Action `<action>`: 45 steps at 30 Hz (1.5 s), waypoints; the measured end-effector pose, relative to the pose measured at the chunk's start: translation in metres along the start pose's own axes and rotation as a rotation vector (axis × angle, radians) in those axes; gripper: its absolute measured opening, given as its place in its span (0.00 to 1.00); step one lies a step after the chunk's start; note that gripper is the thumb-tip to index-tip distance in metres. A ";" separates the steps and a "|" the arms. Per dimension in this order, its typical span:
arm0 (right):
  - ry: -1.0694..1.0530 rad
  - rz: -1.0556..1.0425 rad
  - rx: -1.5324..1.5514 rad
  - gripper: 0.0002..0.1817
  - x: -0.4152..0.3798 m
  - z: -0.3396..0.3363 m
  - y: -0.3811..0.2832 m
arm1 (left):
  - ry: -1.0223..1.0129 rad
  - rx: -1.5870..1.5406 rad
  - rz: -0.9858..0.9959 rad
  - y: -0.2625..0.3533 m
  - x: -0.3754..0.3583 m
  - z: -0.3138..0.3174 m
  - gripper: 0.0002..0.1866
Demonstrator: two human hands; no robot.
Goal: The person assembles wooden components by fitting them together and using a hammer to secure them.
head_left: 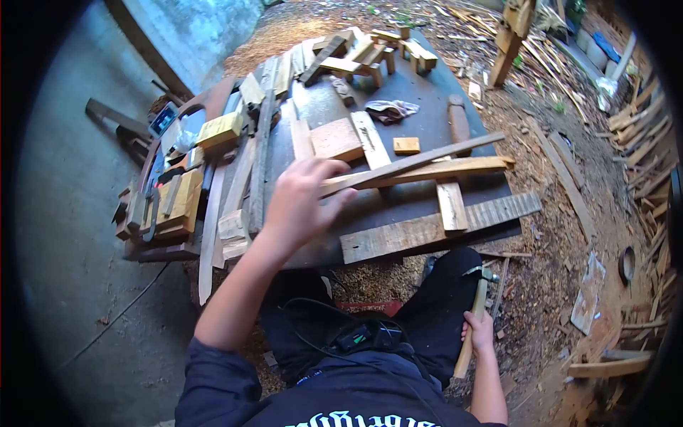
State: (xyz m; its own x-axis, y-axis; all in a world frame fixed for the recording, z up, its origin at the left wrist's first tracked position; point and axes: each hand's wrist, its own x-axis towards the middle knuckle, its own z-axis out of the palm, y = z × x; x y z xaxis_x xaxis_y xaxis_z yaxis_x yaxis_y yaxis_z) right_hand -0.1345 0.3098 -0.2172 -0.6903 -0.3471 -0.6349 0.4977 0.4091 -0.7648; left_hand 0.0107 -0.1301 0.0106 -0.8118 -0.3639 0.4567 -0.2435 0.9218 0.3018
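My left hand (302, 203) reaches over the dark table (320, 245), its thumb and curled fingers around the near end of a long thin wooden strip (441, 158). The strip's left end is hidden in the hand. A second, yellower strip (455, 169) lies crossed under it, over a short wooden block (451, 206). Low at the right, beside my thigh, my right hand (479, 331) is closed around the wooden handle of a hammer (481, 292), head up. Just beyond my left hand lies a square wooden block (336, 139).
A rough board (441, 228) lies along the table's near edge. Small wooden stools (384, 53), a crumpled cloth (391, 110) and a yellow box (406, 145) sit farther back. Planks and tools crowd the left, including a yellow carton (219, 129). Scrap wood (644, 171) is piled at the right.
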 end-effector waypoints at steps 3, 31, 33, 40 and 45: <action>0.005 0.008 -0.013 0.09 0.001 0.000 0.001 | -0.091 0.165 0.101 -0.001 0.009 0.025 0.20; -0.008 0.005 -0.034 0.10 0.006 0.000 0.001 | -0.089 0.390 -0.129 -0.080 0.086 0.015 0.20; 0.010 0.015 -0.016 0.09 0.004 0.000 0.000 | 0.047 0.305 0.048 -0.065 0.072 0.017 0.16; 0.005 0.045 -0.031 0.09 0.006 0.001 -0.005 | -0.284 -0.093 0.082 0.042 0.034 0.023 0.14; 0.008 0.041 -0.007 0.10 0.005 0.001 -0.002 | -0.359 -0.110 0.151 0.090 0.004 0.043 0.26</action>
State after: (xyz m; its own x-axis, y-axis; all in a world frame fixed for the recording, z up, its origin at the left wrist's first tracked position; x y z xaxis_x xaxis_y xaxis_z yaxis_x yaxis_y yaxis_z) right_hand -0.1383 0.3062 -0.2192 -0.6735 -0.3237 -0.6645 0.5218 0.4285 -0.7376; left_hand -0.0371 -0.0430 0.0037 -0.9726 -0.1378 0.1875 -0.0649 0.9344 0.3502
